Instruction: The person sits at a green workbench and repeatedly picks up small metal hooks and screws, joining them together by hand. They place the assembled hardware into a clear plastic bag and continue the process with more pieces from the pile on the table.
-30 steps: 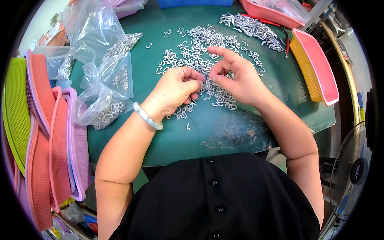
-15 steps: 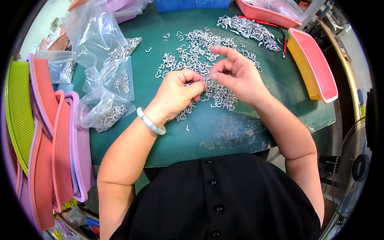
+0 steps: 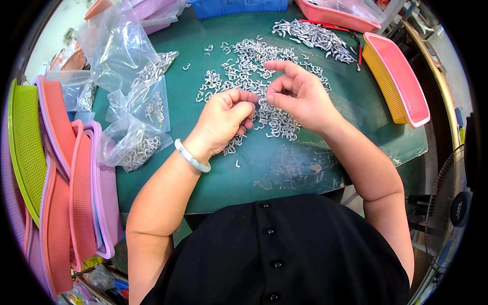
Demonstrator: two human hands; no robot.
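Observation:
My left hand (image 3: 223,121) is curled into a loose fist over the near edge of a spread of small silver metal hooks (image 3: 244,66) on the green table mat (image 3: 284,162); hooks seem to be held inside it. My right hand (image 3: 297,94) hovers just right of it, thumb and fingers pinched together on a small hook, index finger stretched out. A pale bangle (image 3: 190,156) circles my left wrist. One loose hook (image 3: 237,163) lies apart near the front.
Clear plastic bags (image 3: 134,147) holding hooks lie at the left. Stacked pink, purple and green baskets (image 3: 56,168) line the left edge. A yellow and pink basket (image 3: 396,76) stands at the right, a second hook pile (image 3: 310,34) behind. A fan (image 3: 450,208) stands low right.
Both hands have stayed over the hook pile, fingers working slightly. The right hand's fingers have closed in toward the left fist.

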